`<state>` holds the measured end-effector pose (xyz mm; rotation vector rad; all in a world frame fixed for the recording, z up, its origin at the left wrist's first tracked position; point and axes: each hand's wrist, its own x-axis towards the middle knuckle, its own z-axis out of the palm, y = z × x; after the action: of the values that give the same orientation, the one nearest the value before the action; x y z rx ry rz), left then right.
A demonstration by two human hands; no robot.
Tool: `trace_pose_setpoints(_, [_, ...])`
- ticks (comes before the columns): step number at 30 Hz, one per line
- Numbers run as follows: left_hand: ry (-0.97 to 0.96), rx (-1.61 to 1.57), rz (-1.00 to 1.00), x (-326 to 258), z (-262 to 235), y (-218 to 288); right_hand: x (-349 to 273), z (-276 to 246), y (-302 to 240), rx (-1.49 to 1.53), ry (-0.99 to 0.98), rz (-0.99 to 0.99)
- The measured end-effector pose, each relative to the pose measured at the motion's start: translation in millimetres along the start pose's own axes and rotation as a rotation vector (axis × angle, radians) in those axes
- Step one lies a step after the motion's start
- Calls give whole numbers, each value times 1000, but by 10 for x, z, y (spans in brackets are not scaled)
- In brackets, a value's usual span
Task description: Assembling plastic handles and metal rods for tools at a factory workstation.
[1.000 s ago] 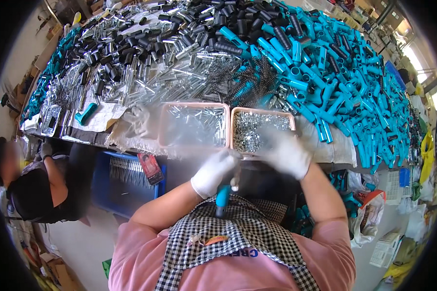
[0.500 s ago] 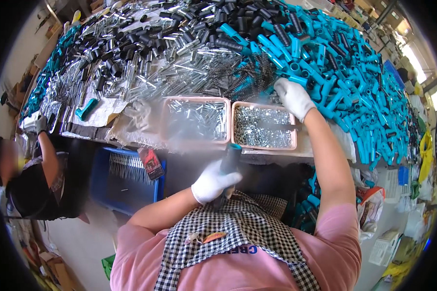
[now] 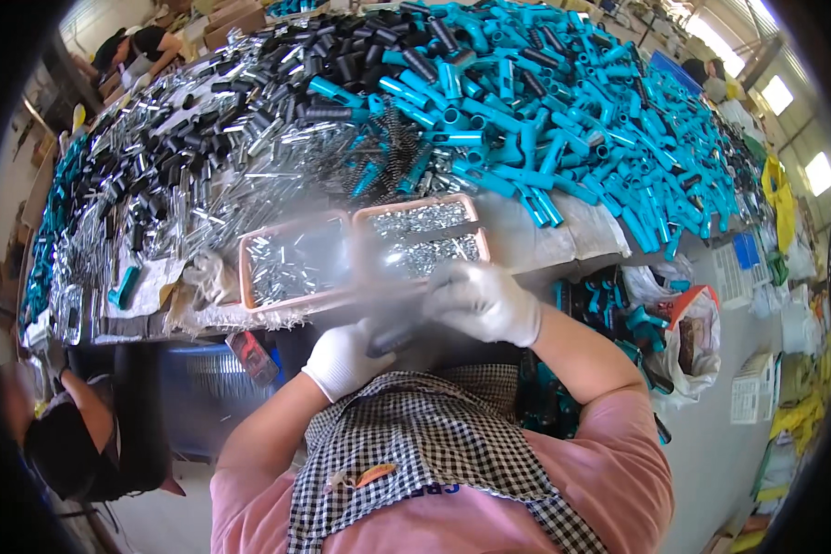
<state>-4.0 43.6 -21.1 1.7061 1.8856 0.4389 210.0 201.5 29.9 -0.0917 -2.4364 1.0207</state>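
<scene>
- Our left hand (image 3: 343,358) and right hand (image 3: 482,301), both in white gloves, meet close in front of the chest, just at the near edge of the worktop (image 3: 545,242).
- Between them sits a dark short piece (image 3: 390,340), blurred; left fingers curled around it, probably a tube or handle part, we cannot tell which.
- Right fingers bent inward toward the same piece, seemingly pressing on its upper end; exact pinch unclear.
- Holding it near the body likely keeps both hands steady for fitting.
- Two pink trays (image 3: 246,277) of small silver metal parts sit side by side at 12 o'clock from the hands, within easy reach.
- Beyond them, heaps: teal pipe fittings (image 3: 563,129) toward 1 o'clock, black sleeves (image 3: 277,83) and shiny metal tubes (image 3: 203,194) toward 11 o'clock.
- Checked apron (image 3: 415,443) over pink shirt below.
- Another person (image 3: 74,434) crouches at 8 o'clock on the floor; another one bends at the far end, 11 o'clock.
- Bags and boxes (image 3: 757,388) at 3 o'clock; bright windows at upper right, workshop hall.
</scene>
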Motion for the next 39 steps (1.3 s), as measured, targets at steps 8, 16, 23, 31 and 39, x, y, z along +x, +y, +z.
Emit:
trace_pose_setpoints(8, [-12, 2, 120, 193, 123, 174, -240, -52, -44, -45, 297, 23])
trace_pose_setpoints(16, [-141, -149, 93, 417, -77, 371, -355, 40, 243, 2, 220, -30])
trace_pose_setpoints(23, [-180, -92, 40, 676, -62, 438, -231, -982, 666, -379, -66, 0])
trace_pose_setpoints(31, [-60, -132, 89, 593, 81, 226, -753, -2759, 2484, -1558, -47, 732])
trace_pose_setpoints(39, [-4, -251, 6, 410, -14, 230, -334, -2610, 2254, -1105, 329, 642])
